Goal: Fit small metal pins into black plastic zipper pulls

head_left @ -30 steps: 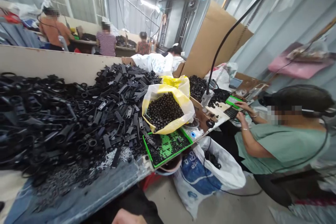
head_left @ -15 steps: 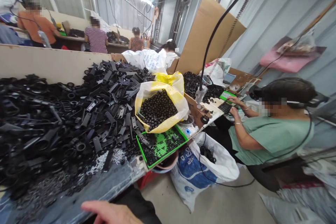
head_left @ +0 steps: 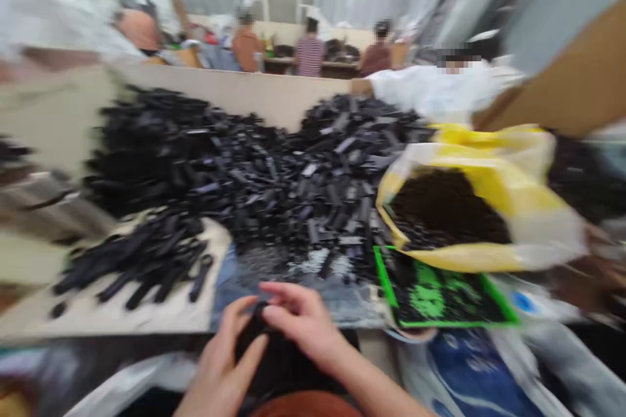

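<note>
At the front edge of the bench, my left hand (head_left: 225, 353) curls its fingers and thumb round a small black plastic part (head_left: 259, 313). My right hand (head_left: 306, 326) meets it there, thumb and fingers closed on the same part. Motion blur and the fingers hide most of its shape. Just beyond my hands are small silvery pins (head_left: 315, 260) and a heap of black plastic parts (head_left: 293, 176). Left of them, long black handle-like pieces (head_left: 147, 260) lie on a pale board.
On the right, a yellow-and-white bag (head_left: 533, 208) of small dark pieces stands over a green tray (head_left: 450, 324) holding black bits. A metal device (head_left: 49, 202) is at the left. Several people sit beyond the low partition (head_left: 235, 88). A blue-and-white sack (head_left: 469, 371) stands below the bench.
My view has swung left, from the co-worker in green to the heap in front. Both hands are now together on a black part; earlier only one hand showed, at the bottom edge.
</note>
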The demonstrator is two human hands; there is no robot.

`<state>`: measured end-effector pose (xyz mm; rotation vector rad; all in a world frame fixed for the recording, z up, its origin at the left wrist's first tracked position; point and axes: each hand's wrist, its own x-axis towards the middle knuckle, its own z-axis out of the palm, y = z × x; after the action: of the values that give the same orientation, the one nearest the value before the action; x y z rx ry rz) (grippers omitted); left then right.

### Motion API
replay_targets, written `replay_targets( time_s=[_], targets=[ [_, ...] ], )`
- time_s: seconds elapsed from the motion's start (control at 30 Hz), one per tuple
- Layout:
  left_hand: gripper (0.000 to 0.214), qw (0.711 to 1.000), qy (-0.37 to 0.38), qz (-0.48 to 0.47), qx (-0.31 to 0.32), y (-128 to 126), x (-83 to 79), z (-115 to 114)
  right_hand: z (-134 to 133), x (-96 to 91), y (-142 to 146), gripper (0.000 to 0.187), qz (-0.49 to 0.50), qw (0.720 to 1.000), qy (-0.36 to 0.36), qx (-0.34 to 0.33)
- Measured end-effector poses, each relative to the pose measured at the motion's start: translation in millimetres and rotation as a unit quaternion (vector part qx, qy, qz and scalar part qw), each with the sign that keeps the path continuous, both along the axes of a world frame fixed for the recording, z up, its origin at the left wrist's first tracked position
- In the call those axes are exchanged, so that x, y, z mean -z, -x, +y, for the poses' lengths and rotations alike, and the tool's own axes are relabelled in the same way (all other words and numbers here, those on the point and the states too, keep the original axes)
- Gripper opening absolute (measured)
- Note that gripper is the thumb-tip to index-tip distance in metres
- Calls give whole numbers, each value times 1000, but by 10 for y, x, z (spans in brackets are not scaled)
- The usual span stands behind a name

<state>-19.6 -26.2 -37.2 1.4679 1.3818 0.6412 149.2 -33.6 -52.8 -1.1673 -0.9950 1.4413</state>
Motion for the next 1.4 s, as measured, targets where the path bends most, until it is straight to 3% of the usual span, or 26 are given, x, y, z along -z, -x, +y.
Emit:
replay_targets(
  time_s=[0.07, 0.13, 0.27, 0.4, 0.63, 0.9, 1.1, 1.27, 1.33, 1.4],
  targets=[
    [42, 989, 134, -54, 42, 10, -40, 0, 64, 58, -69, 42, -53, 998, -25, -25],
    [51, 972, 214, -98, 25, -31, -90, 20, 123, 104, -106, 39, -115, 990, -64, -46],
    [69, 935, 298, -194, -13, -36, -202, 28, 170, 95, -104, 42, -139, 985, -64, -81],
    [104, 900, 362, -243, -29, 41, -224, 41, 226, 56, -110, 47, -124, 984, -42, -123],
    [118, 888, 389, -240, -59, 51, -177, 52, 242, 30, -170, 51, -135, 976, -41, -165],
    [121, 883, 388, -256, -59, 52, -128, 36, 223, 105, -171, 41, -190, 970, -50, -144],
    [102, 904, 359, -224, -63, 19, -85, -13, 109, 145, -59, 31, -233, 965, -55, -104],
    [63, 931, 327, -162, -23, 38, -126, 1, 56, 99, -32, 31, -262, 958, -62, -95],
    [55, 929, 327, -173, -13, 48, -150, 8, 76, 75, -72, 32, -258, 959, -54, -103],
    [62, 917, 349, -190, -11, 52, -156, 4, 106, 53, -122, 35, -240, 963, -48, -113]
  ],
)
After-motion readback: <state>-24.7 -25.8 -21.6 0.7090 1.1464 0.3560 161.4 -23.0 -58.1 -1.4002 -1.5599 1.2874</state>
